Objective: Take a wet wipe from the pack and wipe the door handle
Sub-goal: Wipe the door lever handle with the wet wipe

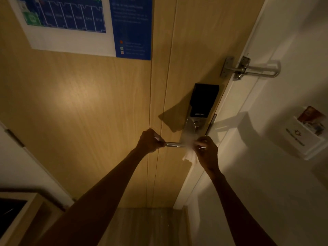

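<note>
My left hand is closed around the free end of the door handle. My right hand pinches a white wet wipe against the handle's other end, by the lock plate. Above sits the black smart lock on the wooden door.

The door handle is crowded: the left hand closes over its free end and the right hand, with the wet wipe, covers the end by the lock plate, leaving only a short bare stretch between them. Right of it stands the door frame. The bare door panel left of the handle offers open room.
</note>
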Action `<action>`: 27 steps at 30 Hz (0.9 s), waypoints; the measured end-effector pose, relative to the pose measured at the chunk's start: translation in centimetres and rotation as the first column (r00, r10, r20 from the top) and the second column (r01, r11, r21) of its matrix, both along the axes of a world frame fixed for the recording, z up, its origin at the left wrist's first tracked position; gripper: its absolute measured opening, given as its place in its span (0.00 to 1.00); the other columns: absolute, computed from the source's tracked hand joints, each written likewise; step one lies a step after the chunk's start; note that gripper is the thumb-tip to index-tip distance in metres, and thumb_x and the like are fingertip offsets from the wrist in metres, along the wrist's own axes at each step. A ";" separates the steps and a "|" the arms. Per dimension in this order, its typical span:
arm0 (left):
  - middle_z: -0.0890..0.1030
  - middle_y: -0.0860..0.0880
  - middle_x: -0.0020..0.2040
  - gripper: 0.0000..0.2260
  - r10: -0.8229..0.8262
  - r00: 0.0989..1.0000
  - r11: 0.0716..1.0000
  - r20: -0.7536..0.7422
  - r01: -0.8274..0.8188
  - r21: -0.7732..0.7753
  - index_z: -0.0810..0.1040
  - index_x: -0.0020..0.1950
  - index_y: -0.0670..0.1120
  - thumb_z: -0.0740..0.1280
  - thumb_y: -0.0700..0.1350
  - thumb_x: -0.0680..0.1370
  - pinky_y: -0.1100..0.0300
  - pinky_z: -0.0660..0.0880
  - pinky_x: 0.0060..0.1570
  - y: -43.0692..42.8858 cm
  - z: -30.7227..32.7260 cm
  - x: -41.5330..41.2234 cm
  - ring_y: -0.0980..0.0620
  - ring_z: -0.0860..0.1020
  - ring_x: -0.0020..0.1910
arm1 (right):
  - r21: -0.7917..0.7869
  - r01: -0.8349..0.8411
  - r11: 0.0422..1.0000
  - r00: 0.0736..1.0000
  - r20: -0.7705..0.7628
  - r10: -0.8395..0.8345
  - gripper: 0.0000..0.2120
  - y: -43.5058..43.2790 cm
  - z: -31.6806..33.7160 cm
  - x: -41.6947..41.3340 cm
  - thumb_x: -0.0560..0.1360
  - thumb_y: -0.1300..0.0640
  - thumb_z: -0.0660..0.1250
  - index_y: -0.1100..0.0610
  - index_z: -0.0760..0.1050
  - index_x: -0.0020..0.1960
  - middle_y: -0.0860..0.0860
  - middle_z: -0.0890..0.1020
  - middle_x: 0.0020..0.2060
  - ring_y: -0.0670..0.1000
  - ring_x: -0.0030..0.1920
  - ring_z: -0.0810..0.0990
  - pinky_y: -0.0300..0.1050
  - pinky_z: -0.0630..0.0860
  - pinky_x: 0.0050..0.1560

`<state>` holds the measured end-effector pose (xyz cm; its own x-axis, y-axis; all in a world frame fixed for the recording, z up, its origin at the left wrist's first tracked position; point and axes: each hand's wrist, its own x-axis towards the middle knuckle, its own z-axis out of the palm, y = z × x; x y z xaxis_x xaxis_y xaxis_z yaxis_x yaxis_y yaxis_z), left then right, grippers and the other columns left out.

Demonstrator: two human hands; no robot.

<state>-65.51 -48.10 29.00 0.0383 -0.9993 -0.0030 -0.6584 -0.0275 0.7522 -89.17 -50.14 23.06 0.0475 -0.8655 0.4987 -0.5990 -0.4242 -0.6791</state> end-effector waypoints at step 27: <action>0.86 0.40 0.41 0.04 0.075 0.996 0.996 -0.047 -0.077 -0.039 0.86 0.45 0.38 0.74 0.37 0.72 0.56 0.81 0.45 0.5 -0.6 -0.8 0.48 0.83 0.37 | -0.250 -0.036 0.968 0.839 -0.534 -0.107 0.20 -1.4 -2.2 -0.8 0.68 0.58 0.77 0.55 0.80 0.59 0.56 0.79 0.58 0.56 0.59 0.70 0.52 0.81 0.50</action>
